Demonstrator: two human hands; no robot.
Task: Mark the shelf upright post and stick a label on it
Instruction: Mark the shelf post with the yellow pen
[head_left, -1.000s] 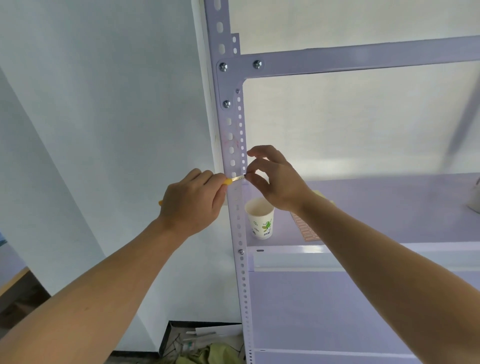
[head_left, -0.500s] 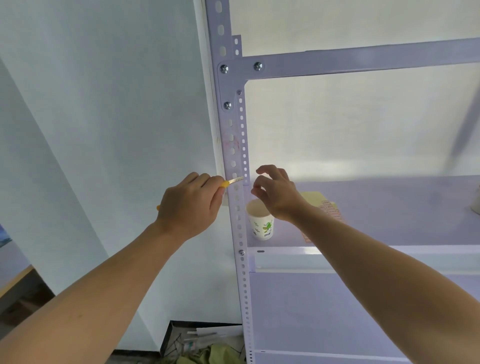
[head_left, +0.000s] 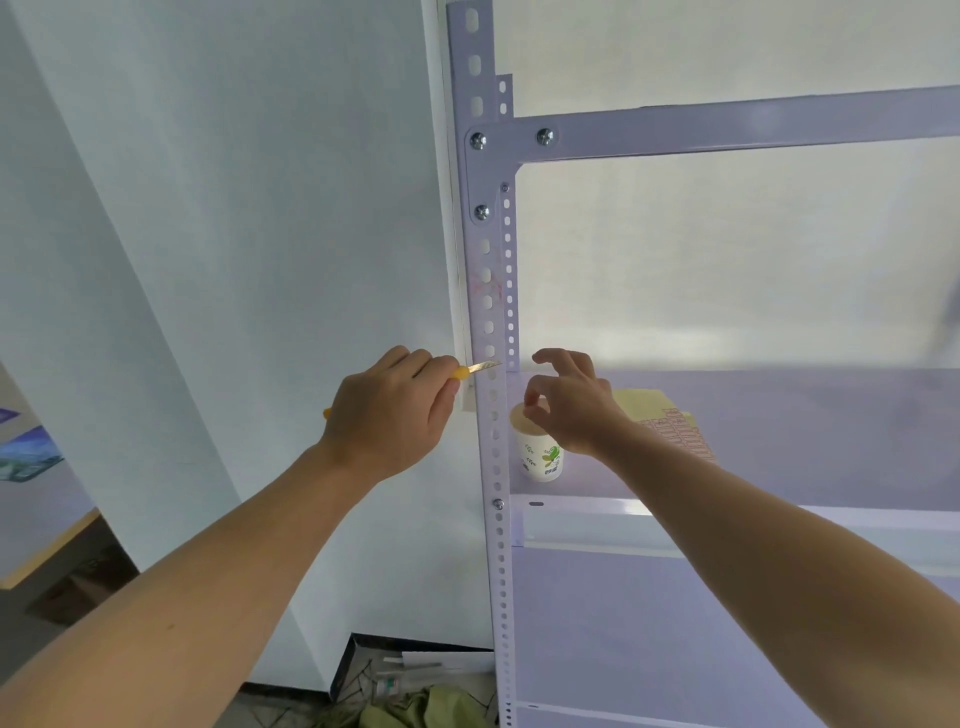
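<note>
1. I see my left hand (head_left: 387, 410) fisted round a yellow-handled blade (head_left: 480, 368), its tip touching the perforated metal upright post (head_left: 491, 332).
2. My right hand (head_left: 569, 402) hovers loosely curled, holding nothing, above a paper cup (head_left: 540, 457).
3. A label sheet (head_left: 670, 426) lies flat on the shelf (head_left: 805, 415).

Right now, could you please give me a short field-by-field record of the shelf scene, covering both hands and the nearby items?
left hand: gripping a yellow-handled tool with a metal blade, tip against the post
right hand: empty, fingers curled, just right of the post, not touching it
white perforated metal upright post: faint reddish marks above the blade
white paper cup with green print: upright on the shelf, partly behind the right hand
yellowish label sheet: flat on the shelf
</note>
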